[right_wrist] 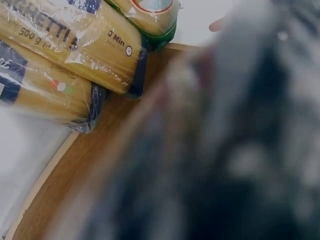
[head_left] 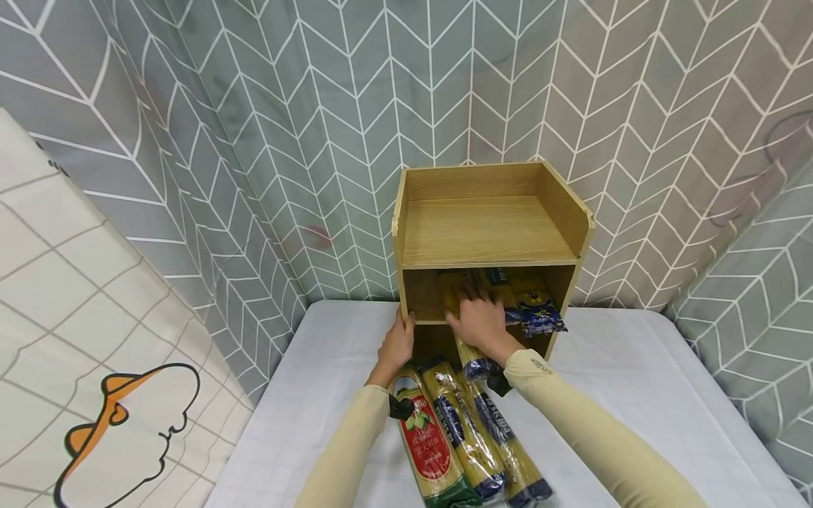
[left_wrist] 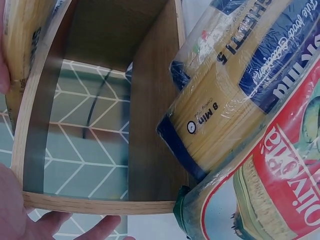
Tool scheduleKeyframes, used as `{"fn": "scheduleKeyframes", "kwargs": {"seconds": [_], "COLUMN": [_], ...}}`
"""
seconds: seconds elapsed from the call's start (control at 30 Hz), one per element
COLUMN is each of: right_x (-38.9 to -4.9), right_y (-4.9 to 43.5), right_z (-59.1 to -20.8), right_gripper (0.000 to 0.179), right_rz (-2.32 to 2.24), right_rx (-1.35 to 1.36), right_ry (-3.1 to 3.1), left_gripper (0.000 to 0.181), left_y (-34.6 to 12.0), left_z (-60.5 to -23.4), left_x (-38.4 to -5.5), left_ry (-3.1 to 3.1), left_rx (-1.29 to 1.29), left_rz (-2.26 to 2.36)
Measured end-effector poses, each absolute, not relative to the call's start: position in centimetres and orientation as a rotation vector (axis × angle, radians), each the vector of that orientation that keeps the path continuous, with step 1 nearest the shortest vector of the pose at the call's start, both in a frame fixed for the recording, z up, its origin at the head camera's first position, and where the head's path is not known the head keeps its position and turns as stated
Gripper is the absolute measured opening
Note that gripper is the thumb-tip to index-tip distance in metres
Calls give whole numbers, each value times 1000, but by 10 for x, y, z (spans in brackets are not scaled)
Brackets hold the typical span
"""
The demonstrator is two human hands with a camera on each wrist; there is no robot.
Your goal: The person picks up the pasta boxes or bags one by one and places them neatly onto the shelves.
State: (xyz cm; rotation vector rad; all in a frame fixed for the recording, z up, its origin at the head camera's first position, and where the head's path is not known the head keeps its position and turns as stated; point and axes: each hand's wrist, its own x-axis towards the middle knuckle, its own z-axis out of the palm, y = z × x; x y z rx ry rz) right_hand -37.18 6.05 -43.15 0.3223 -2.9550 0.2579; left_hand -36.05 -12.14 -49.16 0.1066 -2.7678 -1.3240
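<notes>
The side wall of a wooden shelf point(head_left: 489, 229) is held by the left hand point(head_left: 396, 343). Its fingers point(left_wrist: 102, 227) are seen on the outside of the wall, bent round the front edge.

A pasta pack point(head_left: 473, 358) is covered partly by the right hand point(head_left: 480, 323). The pack is tilted, with one end in the middle space of the shelf and the other stuck out over the front. It is touched from above by the right hand, with the thumb to the left of the other fingers; how tightly they are bent cannot be told.

To the right of that hand, more pasta packs point(head_left: 540, 314) are kept in the same space. Below, a red and green pack point(head_left: 432, 441) and two spaghetti packs point(head_left: 466, 441) are laid side by side on the white table point(head_left: 610, 381), with their far ends at the bottom space.
</notes>
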Motion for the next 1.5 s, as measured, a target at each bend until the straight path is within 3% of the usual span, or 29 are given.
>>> {"fn": "scheduleKeyframes", "kwargs": {"seconds": [0.33,0.6,0.9,1.13,1.5], "right_x": [-385,-366,-346,-346,-344], "right_y": [60,73,112,140,139], "right_z": [-426,-428,-425,-428,-429], "right_gripper": [72,80,74,83,79], "right_rz": [337,492,598,544,351], "right_rx": [289,470,1107,1500,1354], "right_ry": [-2986,-3040,-2891,-2749,-2695], "left_gripper": [63,62,63,63,62], "left_y": [-120,-116,-119,-120,-118], "left_z": [-484,-495,-494,-492,-491], "left_x": [-365,-358,-357,-360,-358], "left_ry": [-2764,-2787,-2779,-2783,-2769], "left_rx": [65,102,120,115,80], "left_rz": [-1334,-1356,-1366,-1355,-1363]}}
